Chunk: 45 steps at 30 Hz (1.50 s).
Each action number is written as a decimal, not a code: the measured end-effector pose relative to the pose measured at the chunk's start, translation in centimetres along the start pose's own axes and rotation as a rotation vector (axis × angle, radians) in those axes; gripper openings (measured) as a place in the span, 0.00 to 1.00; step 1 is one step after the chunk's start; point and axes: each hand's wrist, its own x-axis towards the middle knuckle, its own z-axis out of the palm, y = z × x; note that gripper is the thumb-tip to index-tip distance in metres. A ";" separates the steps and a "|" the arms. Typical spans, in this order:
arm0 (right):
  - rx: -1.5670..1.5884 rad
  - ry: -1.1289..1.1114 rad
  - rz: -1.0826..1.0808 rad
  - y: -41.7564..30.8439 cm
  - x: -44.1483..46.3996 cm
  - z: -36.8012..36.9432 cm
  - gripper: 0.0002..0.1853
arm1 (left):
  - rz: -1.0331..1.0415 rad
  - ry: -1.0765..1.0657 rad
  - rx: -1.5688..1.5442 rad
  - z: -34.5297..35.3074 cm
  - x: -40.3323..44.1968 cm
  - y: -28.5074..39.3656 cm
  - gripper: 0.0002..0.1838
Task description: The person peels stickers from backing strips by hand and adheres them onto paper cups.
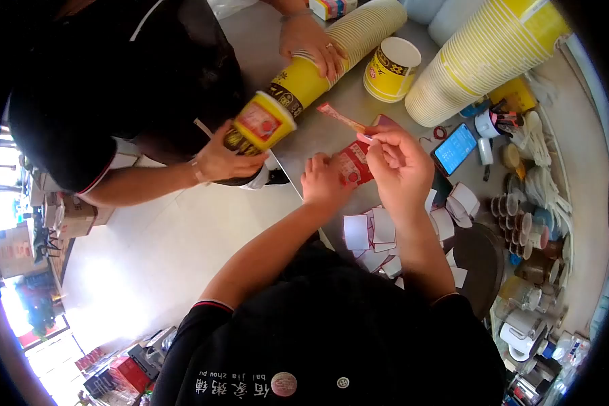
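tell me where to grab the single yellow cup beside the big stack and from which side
Probably best: grip around the curved wall of the single yellow cup, coming from the near left as pictured. The cup stands on end with no handle visible, and its round wall is exposed there, while the big stack crowds its right side.

A single head-worn camera faces forward and down, close above the table (pixel 316 139). Its wide field frames the wearer's black shirt (pixel 304 338) at bottom, left hand (pixel 327 180) and right hand (pixel 406 162) near centre.
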 end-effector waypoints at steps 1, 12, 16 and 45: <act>-0.003 0.003 0.005 0.2 0.0 -0.1 0.06 | 0.000 0.030 -0.009 -0.1 -0.3 -0.3 0.34; -0.207 0.036 -0.124 0.6 0.1 1.4 0.08 | -0.073 0.010 -0.645 -1.1 -1.1 -2.9 0.41; -0.252 0.020 -0.148 0.3 -0.1 1.7 0.08 | -0.185 -0.143 -0.621 -1.7 -0.4 -3.0 0.46; -0.746 -0.119 -0.313 -5.4 -3.0 10.7 0.07 | 0.246 -0.210 -0.945 -16.3 -11.3 -11.0 0.13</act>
